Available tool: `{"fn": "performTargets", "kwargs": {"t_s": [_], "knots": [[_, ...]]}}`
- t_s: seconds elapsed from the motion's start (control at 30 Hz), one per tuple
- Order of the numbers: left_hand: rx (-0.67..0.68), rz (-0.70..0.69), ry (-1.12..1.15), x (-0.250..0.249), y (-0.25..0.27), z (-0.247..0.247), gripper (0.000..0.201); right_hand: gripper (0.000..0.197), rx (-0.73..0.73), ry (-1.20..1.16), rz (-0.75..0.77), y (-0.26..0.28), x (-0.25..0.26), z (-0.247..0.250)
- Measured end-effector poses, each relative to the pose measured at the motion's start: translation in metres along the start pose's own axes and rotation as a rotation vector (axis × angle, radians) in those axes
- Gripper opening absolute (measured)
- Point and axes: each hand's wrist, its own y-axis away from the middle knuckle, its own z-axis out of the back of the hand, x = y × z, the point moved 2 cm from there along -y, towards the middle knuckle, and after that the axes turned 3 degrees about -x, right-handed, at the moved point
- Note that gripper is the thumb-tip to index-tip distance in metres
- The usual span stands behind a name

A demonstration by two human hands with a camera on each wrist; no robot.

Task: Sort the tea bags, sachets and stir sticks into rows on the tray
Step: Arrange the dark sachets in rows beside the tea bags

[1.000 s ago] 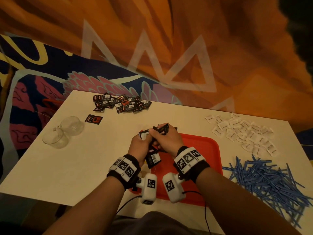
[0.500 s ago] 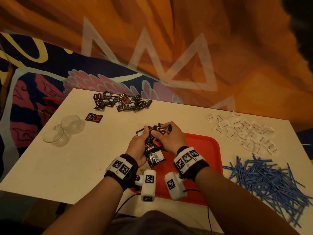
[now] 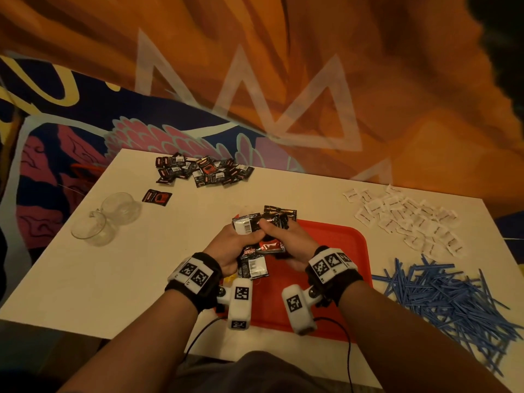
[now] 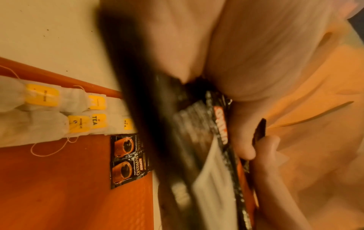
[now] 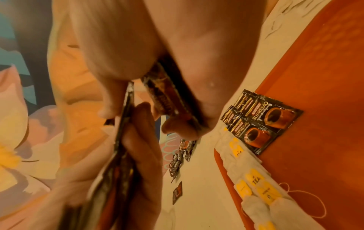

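Glass cups (image 3: pixel 105 219), two of them and both clear, lie at the left side of the white bench (image 3: pixel 85 279). Behind them one dark sachet (image 3: pixel 156 197) lies alone, and a loose heap of coffee sachets (image 3: pixel 202 172) sits near the far edge.

At the middle, both hands are above the left part of the red tray (image 3: pixel 343 245). The left hand (image 3: pixel 226 248) has its grip clenched around a bundle of black sachets (image 3: pixel 252 265), which stand out above and below the fingers. The right hand (image 3: pixel 286 239) pinches more sachets of the same bundle between thumb and fingers, touching the left hand.

On the tray, the wrist views show tea bags (image 4: pixel 59 118) with yellow tags in a row along the left rim, overlapping each other. Just beside them, placed sachets (image 5: pixel 263 121) with a coffee cup picture lie flat, partly one over another.

To the right, white sachets (image 3: pixel 405 219) are scattered on the bench beyond the tray. Nearer the person, a pile of blue stir sticks (image 3: pixel 453 302) lies crossed in many directions.
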Motion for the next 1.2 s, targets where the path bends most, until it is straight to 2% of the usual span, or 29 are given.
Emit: {"fn": "performTargets", "kwargs": {"t_s": [0.1, 0.17, 0.27, 0.43, 0.5, 0.63, 0.7, 0.77, 0.87, 0.93, 1.0, 1.1, 1.2], "knots": [[-0.003, 0.035, 0.087, 0.000, 0.001, -0.001, 0.042, 0.037, 0.001, 0.005, -0.015, 0.004, 0.003, -0.003], [0.009, 0.105, 0.198, 0.001, 0.002, -0.001, 0.042, 0.032, -0.013, 0.043, 0.018, 0.004, 0.003, -0.004], [0.021, 0.195, 0.279, 0.001, 0.003, 0.001, 0.052, 0.032, -0.070, 0.091, 0.037, 0.004, 0.001, -0.003], [-0.034, 0.098, 0.149, 0.001, 0.003, 0.004, 0.032, 0.018, -0.186, 0.094, 0.114, 0.005, 0.004, 0.006], [-0.043, 0.083, 0.101, 0.001, 0.002, 0.007, 0.028, 0.022, -0.247, 0.039, 0.141, 0.006, 0.009, 0.013], [-0.090, 0.049, 0.008, 0.003, 0.001, 0.011, 0.026, 0.035, -0.251, -0.115, 0.176, 0.009, 0.014, 0.020], [-0.126, 0.030, -0.031, 0.005, 0.001, 0.011, 0.024, 0.028, -0.250, -0.122, 0.196, 0.010, 0.018, 0.017], [-0.142, 0.006, -0.063, 0.006, 0.001, 0.011, 0.026, 0.016, -0.252, -0.017, 0.207, 0.012, 0.021, 0.012], [-0.112, -0.017, -0.083, 0.008, 0.002, 0.010, 0.030, 0.021, -0.180, 0.297, 0.148, 0.012, 0.020, 0.007], [-0.113, -0.008, -0.089, 0.008, 0.002, 0.007, 0.030, 0.019, -0.148, 0.410, 0.138, 0.011, 0.018, 0.007], [-0.145, 0.017, -0.074, 0.007, 0.002, 0.006, 0.032, 0.014, -0.187, 0.434, 0.196, 0.010, 0.017, 0.007], [-0.215, 0.088, -0.028, 0.005, 0.001, 0.007, 0.050, 0.015, -0.328, 0.415, 0.345, 0.012, 0.017, 0.010], [-0.223, 0.155, 0.054, 0.006, 0.001, 0.008, 0.058, 0.015, -0.338, 0.372, 0.515, 0.018, 0.026, 0.007]]}}
